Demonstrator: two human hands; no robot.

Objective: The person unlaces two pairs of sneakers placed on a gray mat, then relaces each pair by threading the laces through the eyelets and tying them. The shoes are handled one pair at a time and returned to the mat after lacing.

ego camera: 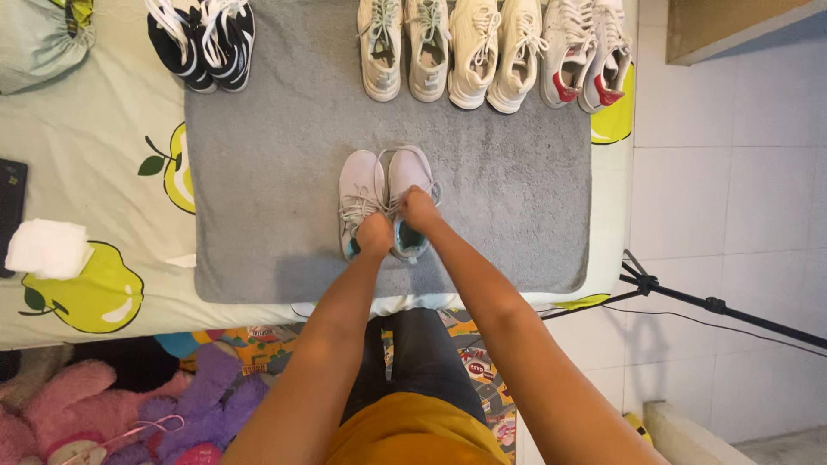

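Fingers of both hands grip the grey sneakers.

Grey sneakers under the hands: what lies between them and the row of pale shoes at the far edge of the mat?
Nothing: in the head view, only bare grey mat separates the grey sneakers from the row of pale shoes.

Even, soft indoor light, fairly bright w/ warm tint. Faint shadows under arms on grey mat. No glare. Slight wide-angle bend at edges; focus mostly sharp, corners softer.
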